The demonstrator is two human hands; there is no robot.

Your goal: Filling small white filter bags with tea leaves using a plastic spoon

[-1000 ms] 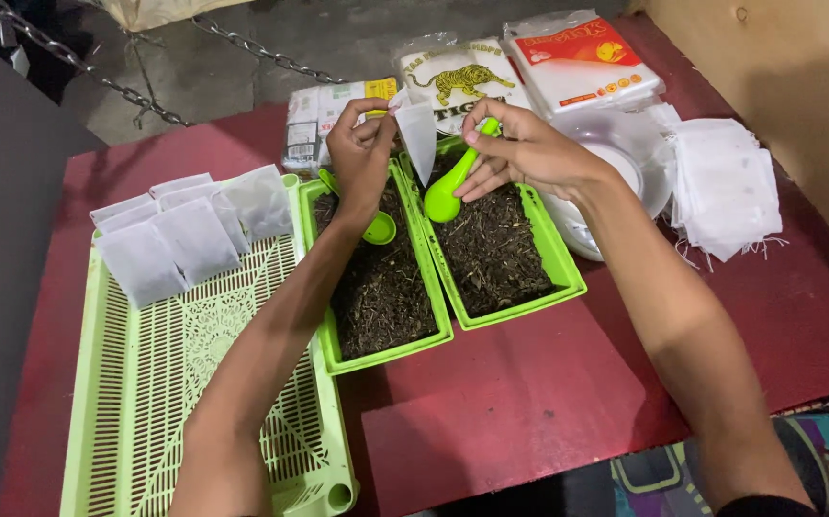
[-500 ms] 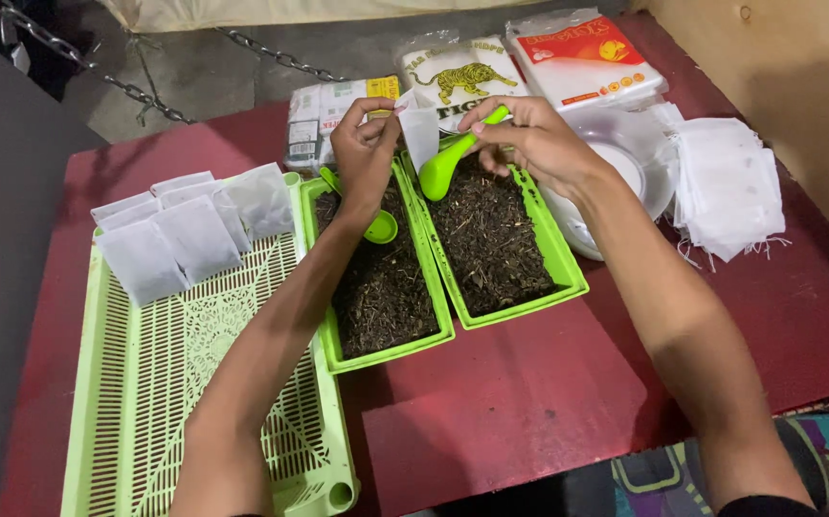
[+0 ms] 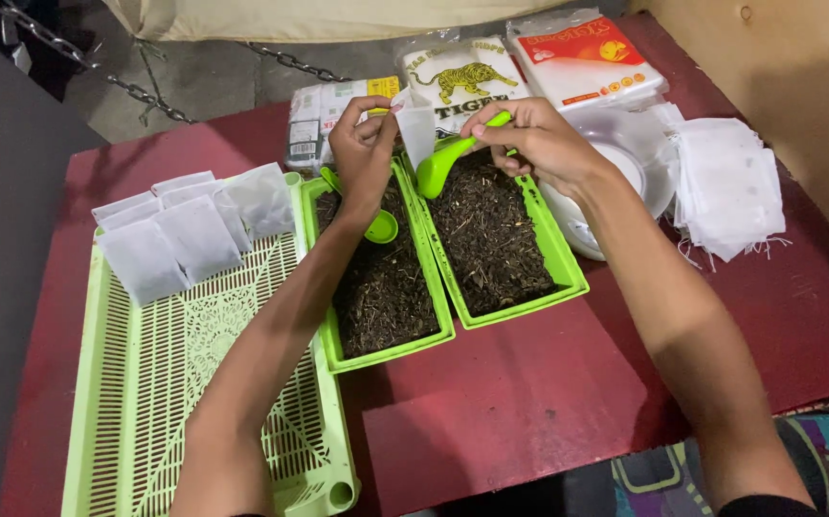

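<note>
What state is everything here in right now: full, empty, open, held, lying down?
Left hand: holds the small white bag.
Small white bag: held up.
Right hand: grips the green scoop.
Green scoop: tilted toward the bag.
Two small green trays: filled with dark loose leaves.
Second green scoop: lying in the left tray.
Large slotted tray: filled bags lying flat at its far end.
Empty bags: piled on the table.

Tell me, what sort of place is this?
Probably a small home or workshop setup for packing tea by hand. A red table holds green trays of loose dried leaves, filled white sachets on a slatted tray, and a stack of empty bags.
</note>
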